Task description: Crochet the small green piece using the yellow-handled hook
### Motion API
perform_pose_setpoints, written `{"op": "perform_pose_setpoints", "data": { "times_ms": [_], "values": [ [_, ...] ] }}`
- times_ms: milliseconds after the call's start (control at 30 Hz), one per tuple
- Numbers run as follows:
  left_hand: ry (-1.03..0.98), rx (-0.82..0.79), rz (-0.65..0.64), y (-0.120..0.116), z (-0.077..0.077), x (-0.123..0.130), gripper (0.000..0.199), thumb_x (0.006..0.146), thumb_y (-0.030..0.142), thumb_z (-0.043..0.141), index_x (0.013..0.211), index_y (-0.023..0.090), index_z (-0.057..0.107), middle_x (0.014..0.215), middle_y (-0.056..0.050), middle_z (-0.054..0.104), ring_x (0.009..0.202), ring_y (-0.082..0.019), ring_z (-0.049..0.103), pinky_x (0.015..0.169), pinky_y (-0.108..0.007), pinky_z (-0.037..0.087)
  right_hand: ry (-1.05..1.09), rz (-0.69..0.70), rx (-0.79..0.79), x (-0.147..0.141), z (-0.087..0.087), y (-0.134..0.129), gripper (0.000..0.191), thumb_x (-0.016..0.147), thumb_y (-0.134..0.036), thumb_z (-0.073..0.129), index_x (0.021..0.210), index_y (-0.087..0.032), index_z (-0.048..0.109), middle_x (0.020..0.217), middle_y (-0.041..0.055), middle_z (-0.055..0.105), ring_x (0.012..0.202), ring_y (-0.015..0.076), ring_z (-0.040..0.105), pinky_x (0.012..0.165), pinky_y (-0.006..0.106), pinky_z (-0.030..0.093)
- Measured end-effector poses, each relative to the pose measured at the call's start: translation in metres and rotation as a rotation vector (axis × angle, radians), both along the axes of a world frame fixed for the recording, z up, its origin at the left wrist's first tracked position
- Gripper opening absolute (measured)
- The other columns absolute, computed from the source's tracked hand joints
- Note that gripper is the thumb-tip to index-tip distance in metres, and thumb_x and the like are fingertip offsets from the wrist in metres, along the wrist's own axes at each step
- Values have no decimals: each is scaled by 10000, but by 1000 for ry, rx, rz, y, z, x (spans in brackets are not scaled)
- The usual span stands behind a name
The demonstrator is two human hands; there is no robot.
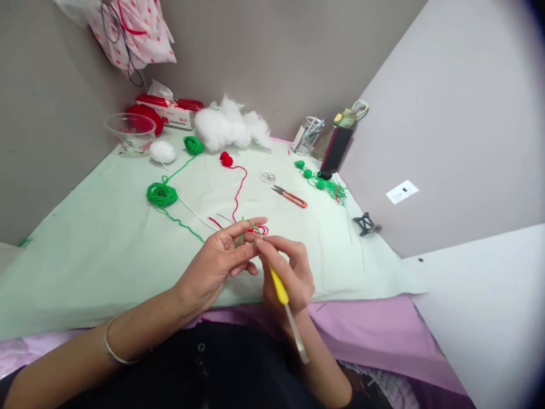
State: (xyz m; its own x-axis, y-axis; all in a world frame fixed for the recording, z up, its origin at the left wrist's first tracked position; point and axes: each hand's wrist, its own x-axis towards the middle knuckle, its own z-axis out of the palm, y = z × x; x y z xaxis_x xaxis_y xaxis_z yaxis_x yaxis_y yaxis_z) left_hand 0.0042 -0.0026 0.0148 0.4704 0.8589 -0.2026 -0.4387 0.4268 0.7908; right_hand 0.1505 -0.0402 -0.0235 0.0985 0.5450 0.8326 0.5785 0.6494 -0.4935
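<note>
Grasping a crochet hook point(279, 287), the right hand point(289, 272) has its grip closed around the yellow handle, whose metal end slants down toward the person's body. The left hand point(213, 261) is beside it, its grip on green yarn point(239, 240) pinched between thumb and fingers, with a strand passing over the raised forefinger. The hook's tip meets the yarn where the two hands touch, above the near part of the worktop point(106, 255); the fingers partly hide the stitches.

Beyond the left hand lies a loose green ball point(162, 194), a strand trailing from it toward that hand. Farther back sit a white ball point(162, 152) and white stuffing point(230, 128). A small red ball point(226, 159) has its thread running down behind the fingers. Orange-handled snips point(293, 199) lie near a small round dish point(268, 177), and to their right are green knitted balls point(307, 173), close to a leaning phone point(338, 149).
</note>
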Motion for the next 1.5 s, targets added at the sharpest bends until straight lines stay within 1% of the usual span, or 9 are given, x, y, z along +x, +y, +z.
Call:
{"op": "perform_pose_setpoints", "data": {
  "times_ms": [67, 133, 233, 467, 633, 800, 1033, 1167, 1500],
  "values": [
    [-44, -81, -76, 3, -1, -2, 373, 811, 284, 882, 1166, 185, 825, 679, 66, 534, 477, -5, 243, 572, -168, 504, 2, 3, 17, 2, 1, -1, 381, 940, -67, 672, 1234, -293, 760, 1092, 72, 771, 972, 195, 736, 794, 342, 621],
    [-68, -121, -96, 6, -2, -4, 299, 812, 255, 877, 1098, 171, 848, 607, 90, 421, 477, -8, 209, 559, -147, 483, 186, 63, -82, 5, 6, -1, 299, 985, -103, 613, 1165, -284, 768, 977, 44, 767, 848, 171, 719, 739, 333, 604],
    [-66, -64, -36, 7, -2, -6, 262, 805, 221, 876, 1066, 223, 857, 722, 58, 544, 489, -2, 284, 593, -162, 512, 485, 185, -244, 5, 14, 2, 196, 1028, -217, 579, 1029, -261, 770, 861, 20, 723, 697, 141, 653, 655, 313, 560],
    [60, 90, -37, 0, -1, -7, 320, 840, 279, 840, 1159, 253, 835, 1067, -27, 688, 585, -39, 433, 724, -280, 589, 654, 330, -399, 2, 12, 7, 147, 1006, -323, 647, 998, -262, 780, 883, 13, 767, 706, 121, 662, 675, 276, 563],
    [97, 124, -21, 1, 0, -10, 330, 819, 276, 841, 1147, 244, 841, 955, -14, 597, 676, -85, 465, 709, -266, 580, 799, 399, -460, 6, 16, 12, 212, 985, -426, 658, 920, -231, 712, 781, 2, 750, 569, 104, 622, 557, 249, 519],
    [109, 166, -8, 0, 0, -10, 328, 822, 257, 833, 1149, 243, 837, 939, -20, 596, 763, -122, 533, 695, -246, 581, 763, 408, -466, 7, 17, 9, 211, 1026, -403, 596, 944, -228, 681, 808, 8, 770, 576, 110, 659, 559, 251, 538],
    [166, 242, 23, -1, 0, -11, 345, 833, 263, 836, 1178, 259, 823, 906, -12, 623, 841, -151, 589, 729, -251, 600, 381, 182, -295, 6, 20, -10, 229, 1065, -229, 506, 1069, -253, 733, 956, 26, 772, 722, 136, 736, 681, 313, 638],
    [239, 290, 56, -1, 2, -11, 323, 836, 256, 825, 1159, 249, 824, 857, -6, 658, 790, -154, 601, 759, -285, 594, 290, 175, -242, 5, 20, -9, 252, 1058, -186, 498, 1109, -262, 732, 946, 23, 766, 733, 140, 739, 667, 313, 638],
    [402, 394, 124, -3, -4, -14, 298, 853, 293, 842, 1150, 317, 834, 745, 29, 575, 711, -121, 495, 668, -241, 430, 262, 174, -164, 6, 13, -7, 272, 1050, -144, 485, 1140, -265, 711, 978, 28, 772, 745, 146, 739, 676, 330, 632]
  ]
}}
